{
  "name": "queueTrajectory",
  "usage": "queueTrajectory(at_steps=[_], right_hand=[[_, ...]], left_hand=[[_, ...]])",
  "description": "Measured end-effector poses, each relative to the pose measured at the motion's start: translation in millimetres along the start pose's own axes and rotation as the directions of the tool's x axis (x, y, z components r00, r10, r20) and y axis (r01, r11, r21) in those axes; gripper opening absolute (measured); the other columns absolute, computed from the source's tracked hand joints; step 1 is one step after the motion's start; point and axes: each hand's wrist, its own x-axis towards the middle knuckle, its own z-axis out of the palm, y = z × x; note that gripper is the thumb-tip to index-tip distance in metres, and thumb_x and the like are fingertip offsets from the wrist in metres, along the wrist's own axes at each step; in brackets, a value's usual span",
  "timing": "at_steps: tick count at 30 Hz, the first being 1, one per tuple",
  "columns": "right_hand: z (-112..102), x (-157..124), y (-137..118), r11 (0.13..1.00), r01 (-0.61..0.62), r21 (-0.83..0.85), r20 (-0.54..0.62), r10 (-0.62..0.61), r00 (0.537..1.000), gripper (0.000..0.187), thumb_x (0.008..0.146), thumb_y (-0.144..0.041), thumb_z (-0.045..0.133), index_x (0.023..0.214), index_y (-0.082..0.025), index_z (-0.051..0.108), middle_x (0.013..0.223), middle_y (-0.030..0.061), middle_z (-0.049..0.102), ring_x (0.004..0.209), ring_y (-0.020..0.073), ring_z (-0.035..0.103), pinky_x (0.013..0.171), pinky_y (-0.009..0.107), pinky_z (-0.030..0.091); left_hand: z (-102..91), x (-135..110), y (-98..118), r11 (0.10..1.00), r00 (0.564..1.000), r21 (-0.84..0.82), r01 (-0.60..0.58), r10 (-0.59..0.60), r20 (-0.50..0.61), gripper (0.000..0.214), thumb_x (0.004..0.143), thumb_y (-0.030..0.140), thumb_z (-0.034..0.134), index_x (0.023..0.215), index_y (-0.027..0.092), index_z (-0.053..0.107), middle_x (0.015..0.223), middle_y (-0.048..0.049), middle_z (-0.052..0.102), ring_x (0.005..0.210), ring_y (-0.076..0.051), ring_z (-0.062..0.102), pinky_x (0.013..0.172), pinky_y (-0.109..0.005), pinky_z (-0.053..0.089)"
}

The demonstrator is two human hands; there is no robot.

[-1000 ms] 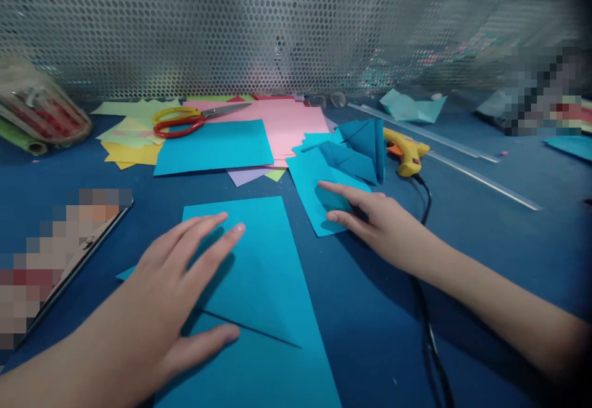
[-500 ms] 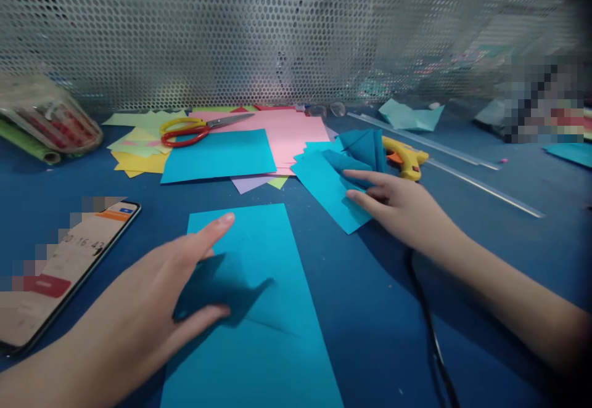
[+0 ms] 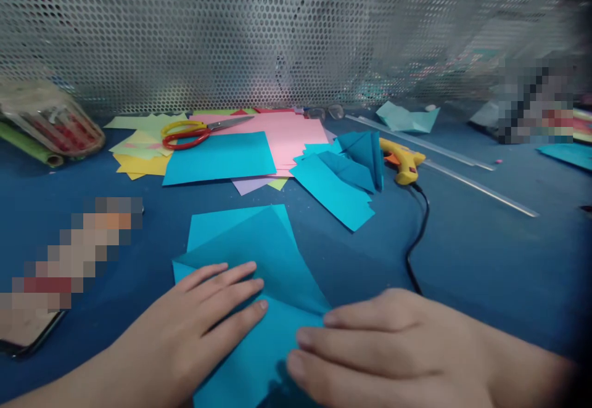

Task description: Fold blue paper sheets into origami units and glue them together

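A blue sheet of paper [image 3: 252, 254] lies in front of me on the blue table, partly folded over on itself. My left hand [image 3: 194, 322] lies flat on its left part, fingers stretched out and pressing the fold. My right hand [image 3: 370, 352] rests on the sheet's lower right part, fingers extended together and flat on the paper. Neither hand grips anything.
Folded blue paper pieces [image 3: 345, 177] lie behind, beside a yellow glue gun [image 3: 402, 161] whose black cord [image 3: 416, 235] runs toward my right hand. Farther back are blue, pink and yellow sheets [image 3: 222, 155], red-and-yellow scissors [image 3: 194, 130], a phone [image 3: 28, 328] at left and a perforated metal wall [image 3: 277, 32].
My right hand left the folded pieces at the back and came down onto the near sheet. My left hand folded the sheet's corner over and now presses it flat.
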Motion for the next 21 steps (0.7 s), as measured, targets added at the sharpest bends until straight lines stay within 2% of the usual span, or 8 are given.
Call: queueTrajectory(at_steps=[1, 2, 5, 9, 13, 18, 20, 21], right_hand=[[1.6, 4.6, 5.2, 0.975, 0.223, 0.003, 0.042, -0.223, 0.974, 0.034, 0.106, -0.024, 0.047, 0.136, -0.023, 0.063, 0.133, 0.0011, 0.071, 0.127, 0.0122, 0.063, 0.115, 0.021, 0.041], [2.5, 9.7, 12.7, 0.958, 0.284, -0.033, 0.062, -0.282, 0.957, 0.036, 0.107, -0.028, 0.046, 0.140, -0.021, 0.060, 0.143, 0.0029, 0.064, 0.135, 0.0150, 0.056, 0.119, 0.026, 0.037], [3.7, 21.4, 35.2, 0.963, 0.252, -0.093, 0.133, -0.239, 0.962, 0.054, 0.108, -0.047, 0.040, 0.142, -0.008, 0.056, 0.148, 0.0149, 0.058, 0.140, 0.0257, 0.052, 0.117, 0.035, 0.042], [4.8, 20.0, 40.6, 0.949, 0.305, -0.078, 0.103, -0.297, 0.949, 0.043, 0.109, -0.036, 0.039, 0.131, -0.010, 0.064, 0.133, 0.0158, 0.069, 0.126, 0.0269, 0.065, 0.108, 0.037, 0.051], [1.7, 14.0, 36.3, 0.914, 0.405, -0.016, 0.011, -0.405, 0.914, 0.030, 0.104, -0.026, 0.049, 0.122, -0.013, 0.070, 0.123, 0.0132, 0.075, 0.118, 0.0222, 0.070, 0.109, 0.033, 0.050], [1.9, 12.4, 43.1, 0.922, 0.387, -0.021, -0.032, -0.388, 0.921, 0.040, 0.106, -0.031, 0.039, 0.118, -0.012, 0.072, 0.118, 0.0105, 0.076, 0.115, 0.0211, 0.070, 0.113, 0.032, 0.045], [2.1, 13.1, 46.2, 0.929, 0.368, -0.028, -0.021, -0.369, 0.929, 0.040, 0.106, -0.036, 0.042, 0.118, -0.012, 0.072, 0.120, 0.0096, 0.076, 0.117, 0.0210, 0.068, 0.114, 0.032, 0.043], [1.4, 13.6, 47.3, 0.930, 0.367, -0.024, -0.009, -0.367, 0.930, 0.040, 0.106, -0.038, 0.043, 0.119, -0.013, 0.071, 0.121, 0.0092, 0.075, 0.119, 0.0211, 0.068, 0.115, 0.032, 0.043]], left_hand=[[-1.4, 2.6, -1.2, 0.998, 0.997, -0.033, -0.049, 0.051, 0.063, 0.071, 0.079, 0.014, 0.051, 0.150, 0.023, 0.043, 0.154, -0.0039, 0.053, 0.145, -0.022, 0.044, 0.119, -0.042, 0.039], [-2.4, 4.4, -1.8, 0.994, 0.988, -0.071, -0.085, 0.093, 0.120, 0.078, 0.075, 0.016, 0.054, 0.151, 0.022, 0.041, 0.157, -0.0043, 0.049, 0.148, -0.023, 0.040, 0.120, -0.042, 0.037], [-1.4, 5.0, -1.8, 0.989, 0.980, -0.132, -0.070, 0.093, 0.178, 0.087, 0.066, 0.013, 0.054, 0.151, 0.026, 0.042, 0.158, -0.0021, 0.048, 0.151, -0.024, 0.035, 0.125, -0.049, 0.026], [4.7, 0.8, -4.6, 0.986, 0.991, -0.160, -0.045, 0.065, 0.119, 0.081, 0.073, 0.016, 0.057, 0.150, 0.036, 0.044, 0.151, 0.0004, 0.056, 0.149, -0.025, 0.038, 0.126, -0.057, 0.016], [8.3, -2.3, -6.7, 0.976, 0.991, -0.200, -0.088, 0.106, 0.084, 0.066, 0.082, 0.015, 0.055, 0.142, 0.044, 0.054, 0.138, 0.0088, 0.067, 0.145, -0.019, 0.045, 0.127, -0.051, 0.017], [3.9, -10.5, -4.6, 0.943, 0.983, -0.299, -0.146, 0.172, 0.062, 0.044, 0.082, 0.011, 0.059, 0.099, 0.049, 0.075, 0.121, 0.0178, 0.074, 0.139, -0.017, 0.053, 0.124, -0.048, 0.025], [-0.3, -12.5, -4.6, 0.949, 0.987, -0.297, -0.111, 0.141, 0.081, 0.037, 0.081, 0.015, 0.061, 0.095, 0.046, 0.077, 0.126, 0.0170, 0.072, 0.138, -0.019, 0.054, 0.121, -0.044, 0.032], [-2.0, -12.1, -4.8, 0.969, 0.995, -0.241, -0.050, 0.069, 0.073, 0.034, 0.081, 0.018, 0.061, 0.093, 0.046, 0.077, 0.128, 0.0178, 0.070, 0.136, -0.018, 0.055, 0.119, -0.041, 0.035]])
